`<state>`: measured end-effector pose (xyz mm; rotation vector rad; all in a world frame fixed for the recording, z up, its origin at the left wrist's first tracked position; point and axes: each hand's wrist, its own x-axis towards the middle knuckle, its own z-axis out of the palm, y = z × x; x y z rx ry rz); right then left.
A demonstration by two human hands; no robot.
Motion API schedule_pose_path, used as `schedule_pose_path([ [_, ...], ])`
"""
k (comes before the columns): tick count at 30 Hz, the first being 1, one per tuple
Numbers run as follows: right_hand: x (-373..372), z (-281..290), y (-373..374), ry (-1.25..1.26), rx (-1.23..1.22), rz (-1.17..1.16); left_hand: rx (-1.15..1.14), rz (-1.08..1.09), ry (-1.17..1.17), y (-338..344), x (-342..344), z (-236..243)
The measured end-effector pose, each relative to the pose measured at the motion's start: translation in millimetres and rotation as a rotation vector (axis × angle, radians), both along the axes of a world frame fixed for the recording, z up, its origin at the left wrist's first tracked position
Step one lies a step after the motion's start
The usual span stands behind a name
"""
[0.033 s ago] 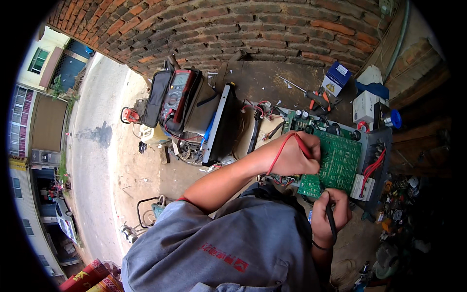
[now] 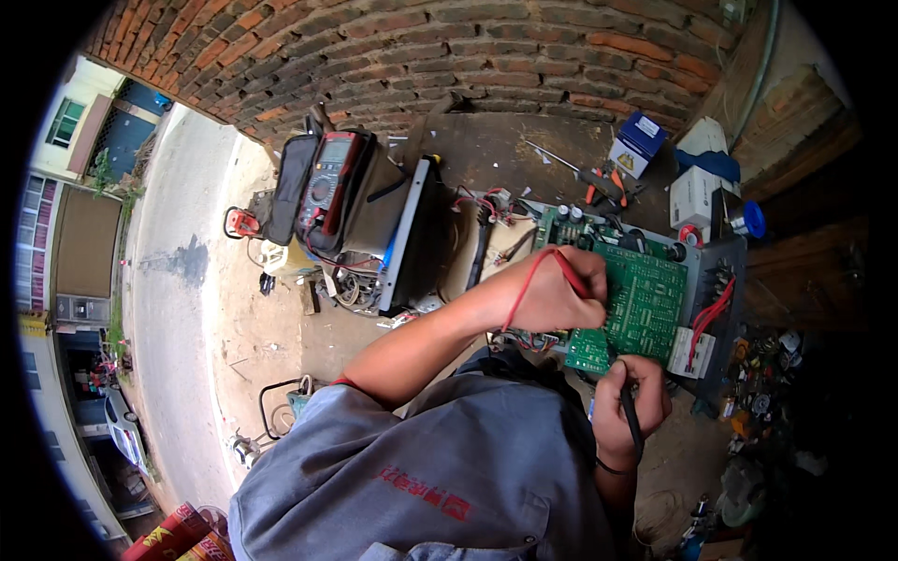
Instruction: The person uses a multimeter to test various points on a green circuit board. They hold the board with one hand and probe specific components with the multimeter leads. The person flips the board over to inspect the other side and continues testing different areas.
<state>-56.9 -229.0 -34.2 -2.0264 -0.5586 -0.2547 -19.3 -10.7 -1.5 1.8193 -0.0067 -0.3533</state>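
Observation:
A green circuit board [image 2: 645, 297] lies in an opened metal chassis before me, at the right of the bench. My left hand [image 2: 552, 297] is closed round a red test probe [image 2: 572, 275] over the board's left part; the probe's tip is hidden by the fingers. Closed as well, my right hand [image 2: 638, 432] holds a black test probe [image 2: 629, 408] pointing at the board's near edge. Whether that tip touches the board I cannot tell. A red and grey multimeter [image 2: 323, 190] rests in its black case at the left, its red lead running down from it.
Behind the board lie a screwdriver [image 2: 559, 159], orange-handled pliers [image 2: 617, 185] and a blue box [image 2: 639, 143]. A white box [image 2: 693, 198] and a blue-rimmed spool [image 2: 754, 220] stand to the right. A dark flat panel [image 2: 426, 248] leans left of the chassis. A brick wall [image 2: 421, 70] rises beyond.
The whole scene has shifted slightly to the left in the picture. Both hands keep their probes at about the same places on the board.

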Motion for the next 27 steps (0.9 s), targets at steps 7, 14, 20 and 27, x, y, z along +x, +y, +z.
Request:
schedule_pose_path([
  [7, 7, 5, 3, -0.062, 0.050, 0.047, -0.056, 0.070, 0.065, 3, -4, 10],
  [14, 8, 2, 4, -0.082, 0.113, 0.050, -0.143, 0.100, 0.053, 10, -9, -4],
  [20, 7, -1, 1, -0.094, 0.103, 0.053, -0.150, 0.100, 0.056, 10, -10, -6],
  [27, 7, -1, 2, -0.103, 0.105, 0.043, -0.172, 0.102, 0.048, 8, -10, -5],
])
